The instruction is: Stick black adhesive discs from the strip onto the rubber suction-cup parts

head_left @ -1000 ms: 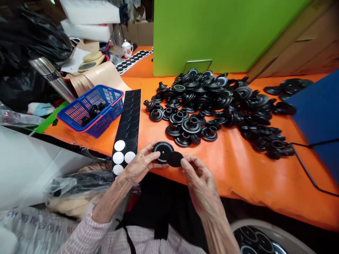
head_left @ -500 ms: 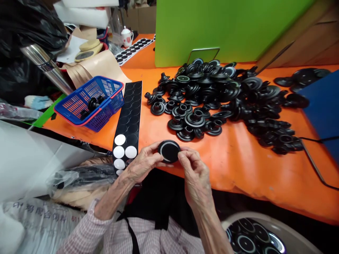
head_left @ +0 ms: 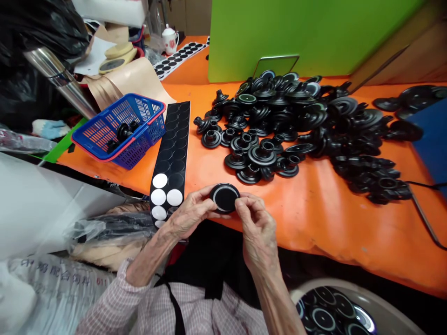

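Both hands hold one round black plastic disc part at the near edge of the orange table. My left hand grips its left rim with fingers curled. My right hand pinches its right side, thumb and fingers pressed on a black round pad that covers the disc's face. Just left of the hands lies a long black sheet of round pads, with white empty spots at its near end.
A big heap of black disc parts covers the table's middle and right. A blue basket with a few parts stands at the left. A green board rises behind. A tub of finished discs sits lower right.
The black pad held apart in my right hand a second ago now lies on the disc's face. Both hands have closed in on the disc.
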`<state>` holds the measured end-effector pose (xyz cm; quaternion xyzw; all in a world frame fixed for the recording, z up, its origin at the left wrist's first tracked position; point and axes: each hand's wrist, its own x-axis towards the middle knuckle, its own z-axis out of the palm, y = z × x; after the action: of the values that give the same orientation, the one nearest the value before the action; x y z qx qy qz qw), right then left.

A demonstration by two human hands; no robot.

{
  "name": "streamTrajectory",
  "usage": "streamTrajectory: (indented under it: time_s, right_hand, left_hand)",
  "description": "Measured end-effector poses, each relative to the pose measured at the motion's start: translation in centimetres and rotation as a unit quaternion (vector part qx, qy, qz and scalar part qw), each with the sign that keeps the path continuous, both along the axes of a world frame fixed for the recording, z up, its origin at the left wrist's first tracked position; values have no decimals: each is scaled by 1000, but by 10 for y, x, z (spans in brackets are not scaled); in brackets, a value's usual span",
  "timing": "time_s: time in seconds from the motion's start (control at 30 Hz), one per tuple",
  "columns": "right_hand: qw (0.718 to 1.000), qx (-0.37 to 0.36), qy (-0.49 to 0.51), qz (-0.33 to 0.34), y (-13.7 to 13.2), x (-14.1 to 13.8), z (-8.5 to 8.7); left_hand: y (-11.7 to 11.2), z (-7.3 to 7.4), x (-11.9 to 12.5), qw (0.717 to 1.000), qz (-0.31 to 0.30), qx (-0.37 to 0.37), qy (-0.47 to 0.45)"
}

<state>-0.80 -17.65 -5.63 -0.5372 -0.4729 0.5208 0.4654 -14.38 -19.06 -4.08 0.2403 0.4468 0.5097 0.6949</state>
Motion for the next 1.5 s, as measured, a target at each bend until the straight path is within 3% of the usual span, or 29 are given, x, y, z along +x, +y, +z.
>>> streamTrajectory:
  time_s: [0.63, 0.8, 0.9, 1.03, 1.17, 1.2, 1.23, 1.3, 1.37, 1.43, 1.5]
  right_hand:
    - [973, 140, -182, -21, -8, -13, -14]
    - [993, 55, -98, -32, -6, -14, -14]
    - [999, -13, -24, 45, 2, -16, -8]
    - [981, -61, 87, 164, 33, -54, 11]
    - [945, -26, 226, 237, 71, -132, 54]
    - [931, -17, 262, 253, 78, -149, 64]
    - [919, -6, 297, 260, 84, -162, 72]
    - [918, 39, 296, 259, 90, -172, 74]
    - [944, 94, 194, 250, 85, -164, 56]
    - [961, 142, 34, 236, 70, -144, 25]
    - [956, 186, -76, 214, 52, -123, -8]
  left_hand:
    - [-3, -10, 0, 998, 34, 31, 40]
    - [-6, -8, -1, 998, 38, 33, 44]
    - [-9, -1, -10, 998, 38, 25, 53]
    - [3, 24, -52, 989, 50, 31, 137]
    - [19, 84, -117, 954, 132, 59, 262]
    - [20, 98, -130, 939, 166, 68, 295]
    - [20, 110, -141, 900, 223, 79, 366]
    - [14, 118, -152, 825, 271, 87, 489]
    - [3, 102, -150, 793, 234, 60, 559]
    - [-8, 70, -140, 795, 160, -5, 585]
    - [-15, 35, -130, 797, 137, -71, 585]
